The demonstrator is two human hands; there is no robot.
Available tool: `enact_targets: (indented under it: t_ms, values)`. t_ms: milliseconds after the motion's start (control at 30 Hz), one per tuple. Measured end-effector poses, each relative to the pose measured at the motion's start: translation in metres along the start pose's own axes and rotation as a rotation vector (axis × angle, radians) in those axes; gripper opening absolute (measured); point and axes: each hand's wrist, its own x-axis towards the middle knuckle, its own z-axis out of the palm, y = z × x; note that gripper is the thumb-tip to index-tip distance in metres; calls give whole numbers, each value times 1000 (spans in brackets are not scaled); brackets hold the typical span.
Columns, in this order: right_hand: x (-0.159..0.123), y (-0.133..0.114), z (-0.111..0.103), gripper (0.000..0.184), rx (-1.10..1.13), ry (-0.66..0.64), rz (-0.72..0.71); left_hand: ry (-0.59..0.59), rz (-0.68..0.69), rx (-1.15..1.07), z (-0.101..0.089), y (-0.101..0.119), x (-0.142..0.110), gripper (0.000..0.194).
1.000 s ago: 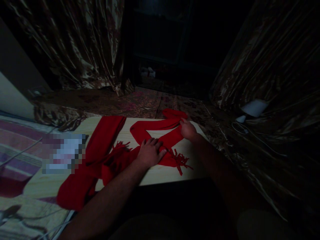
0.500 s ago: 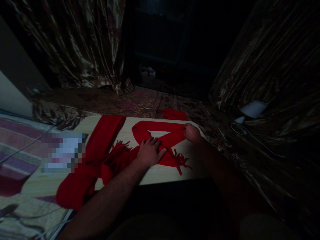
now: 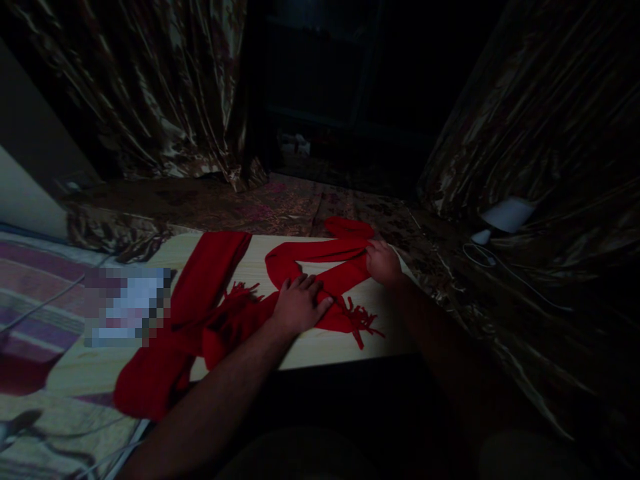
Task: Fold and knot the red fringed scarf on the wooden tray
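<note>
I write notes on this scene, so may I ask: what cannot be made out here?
In the head view:
- The red cloth directly under the left hand: hidden by that hand.
- Exact fingertip placement of the right hand on it: dim and blurred.
- The pixelated item: masked by mosaic.
- Pale things at the back: too small and dark.
- Left forearm: cut off by the bottom edge.

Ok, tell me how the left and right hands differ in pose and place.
The left hand lies palm down with its thumb apart, while the right hand is curled, its fingers closed on a folded edge. The left hand is nearer the middle of the table; the right hand is farther forward, near its right end. Both hands are bare and touch the red scarf.
</note>
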Motion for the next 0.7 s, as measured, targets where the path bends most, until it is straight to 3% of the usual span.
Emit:
enact_targets:
  t_ms: [133, 200, 367, 500, 567, 633, 700]
  values:
    - [-7, 1, 1, 38, -84, -234, 6, -12, -4, -4, -2, 0, 1, 63]
    - [-10, -1, 1, 36, -103, -262, 32, -11, -3, -8, -2, 0, 1, 63]
    - [-14, -22, -10, 33, -74, -125, -6, 46, -32, -40, -5, 3, 0, 64]
    - [-16, -49, -23, 33, 87, -18, -84, 91, -152, 24, -25, -3, 6, 56]
    - [-16, -64, -27, 32, 189, -30, -149, -8, -167, 90, -40, -15, 15, 47]
    - [-17, -78, -29, 30, 288, -62, -211, -255, -145, 164, -54, -32, 27, 43]
    - [-18, -94, -31, 30, 371, -102, -211, -402, -143, 227, -62, -51, 40, 40]
